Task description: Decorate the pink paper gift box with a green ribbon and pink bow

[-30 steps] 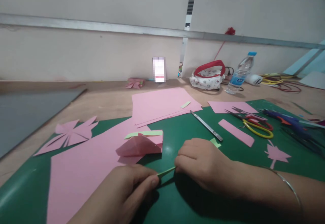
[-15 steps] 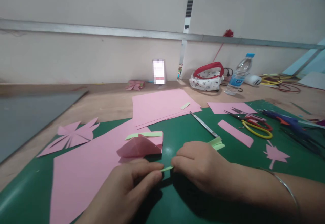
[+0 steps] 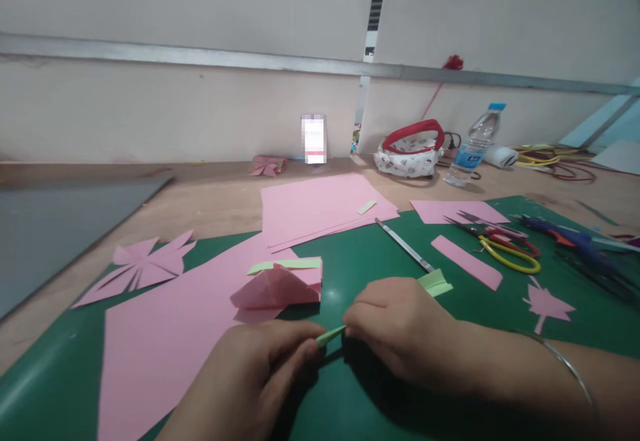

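Between my two hands a narrow strip of light green paper (image 3: 331,336) is stretched just above the green mat (image 3: 345,274). My left hand (image 3: 267,361) pinches its left end between thumb and fingers. At the other end, my right hand (image 3: 395,324) has closed fingers on the strip; its fingertips are partly hidden. Right behind my left hand stands a folded pink paper piece (image 3: 280,291) with a light green band (image 3: 295,264) along its top. A folded light green paper scrap (image 3: 437,283) lies just beyond my right hand, touching or near the pen (image 3: 405,244).
Pink sheets (image 3: 320,208) lie at the back and a large pink sheet (image 3: 150,354) at left, by a cut pink flower (image 3: 145,261). Scissors (image 3: 510,254), a blue glue gun (image 3: 565,234) and a pink leaf cutout (image 3: 547,304) are at right. Behind stand a pouch (image 3: 407,161) and water bottle (image 3: 473,148).
My hands have drawn slightly apart, and more of the green strip shows between them. The strip tilts up a little more toward the right. The view has shifted slightly.
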`<state>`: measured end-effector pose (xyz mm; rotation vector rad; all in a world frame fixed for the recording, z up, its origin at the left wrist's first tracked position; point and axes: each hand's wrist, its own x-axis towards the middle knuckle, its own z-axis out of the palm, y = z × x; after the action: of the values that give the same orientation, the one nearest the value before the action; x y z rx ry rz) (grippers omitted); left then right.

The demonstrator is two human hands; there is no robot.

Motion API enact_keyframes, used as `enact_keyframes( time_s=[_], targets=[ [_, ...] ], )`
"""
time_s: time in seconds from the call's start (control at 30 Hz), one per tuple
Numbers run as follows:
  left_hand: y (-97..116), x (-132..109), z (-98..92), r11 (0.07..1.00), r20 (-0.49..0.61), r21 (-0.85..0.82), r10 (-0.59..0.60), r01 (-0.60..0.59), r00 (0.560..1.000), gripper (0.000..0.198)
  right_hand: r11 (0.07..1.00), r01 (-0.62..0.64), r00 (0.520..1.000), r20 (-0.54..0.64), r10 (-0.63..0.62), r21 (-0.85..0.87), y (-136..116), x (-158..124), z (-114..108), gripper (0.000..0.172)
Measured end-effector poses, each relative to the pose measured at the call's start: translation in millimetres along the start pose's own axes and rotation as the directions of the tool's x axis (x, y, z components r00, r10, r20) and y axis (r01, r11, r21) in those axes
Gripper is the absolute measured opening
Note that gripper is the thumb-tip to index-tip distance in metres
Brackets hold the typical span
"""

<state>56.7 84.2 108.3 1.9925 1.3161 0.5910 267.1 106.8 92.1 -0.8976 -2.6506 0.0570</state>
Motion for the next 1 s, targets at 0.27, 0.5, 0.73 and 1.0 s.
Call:
enact_keyframes(
  time_s=[0.27,0.5,0.73,1.0],
  targets=[
    [5.0,-0.6,-2.3,0.998,0.169,0.0,-0.059,0.06,0.984,0.037,0.998,-0.028,0.999,0.027,0.026,0.06,-4.0,-0.6,-4.9,0.021],
    [-6.9,-3.6,2.3,0.98,-0.09,0.173,0.113,-0.096,0.99,0.016,0.995,-0.054,0.994,0.097,0.046,0.08,-7.3,0.0,-9.7,0.017],
    [-11.5,-8.4,-1.2,0.867,-0.154,0.458,0.294,-0.195,0.943,0.022,0.987,-0.112,0.993,0.058,0.106,0.113,-2.5,-0.5,-12.5,0.022],
    [-17.9,-9.9,-3.5,0.676,-0.097,0.654,0.52,-0.34,0.848,0.009,0.981,-0.155,0.987,0.063,0.149,0.119,-3.1,0.5,-12.5,0.023]
  ],
)
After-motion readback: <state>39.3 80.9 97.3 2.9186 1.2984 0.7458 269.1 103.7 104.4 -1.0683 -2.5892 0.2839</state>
